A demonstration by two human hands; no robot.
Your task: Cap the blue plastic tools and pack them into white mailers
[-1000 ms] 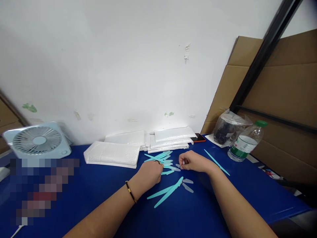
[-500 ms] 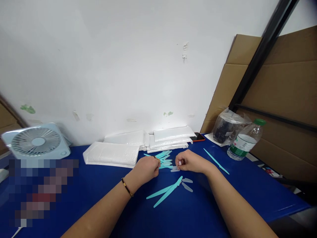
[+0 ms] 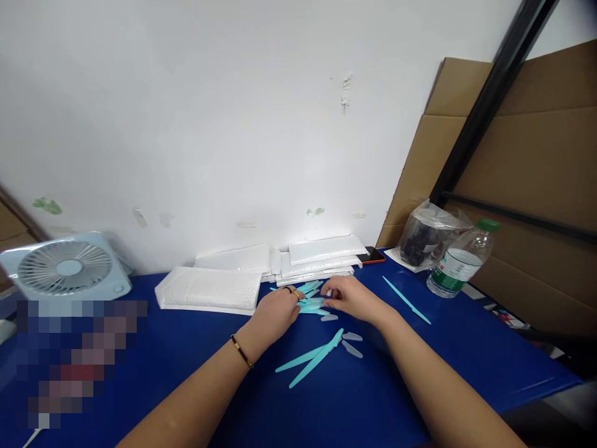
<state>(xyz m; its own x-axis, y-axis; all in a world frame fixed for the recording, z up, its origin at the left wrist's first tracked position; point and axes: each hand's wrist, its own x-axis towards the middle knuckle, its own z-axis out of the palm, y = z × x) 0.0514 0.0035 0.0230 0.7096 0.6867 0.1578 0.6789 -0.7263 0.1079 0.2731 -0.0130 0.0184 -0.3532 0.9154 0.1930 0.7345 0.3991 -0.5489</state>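
A pile of turquoise eyebrow razors (image 3: 311,305) lies on the blue table between my two hands. My left hand (image 3: 276,312), with a ring and a bracelet, has its bent fingers closed on a razor at the pile's left side; the fingertips are partly hidden. At the right side, my right hand (image 3: 351,297) is pinched, with a small pale bit at its fingertips that I cannot make out. One clear blade cap (image 3: 329,317) lies just below the pile. Nearer to me, two crossed razors (image 3: 316,358) lie beside two loose clear caps (image 3: 352,348).
A single razor (image 3: 407,300) lies to the right. White bubble mailers (image 3: 209,289) are stacked along the wall, with a phone (image 3: 372,255) behind them. A water bottle (image 3: 459,264) and a bagged dark container (image 3: 422,239) stand at right, a fan (image 3: 69,267) at left.
My right hand has moved slightly left and up, over the pile's edge. My left hand has shifted up onto the pile, its fingers less tightly curled. The cap below the pile is now uncovered.
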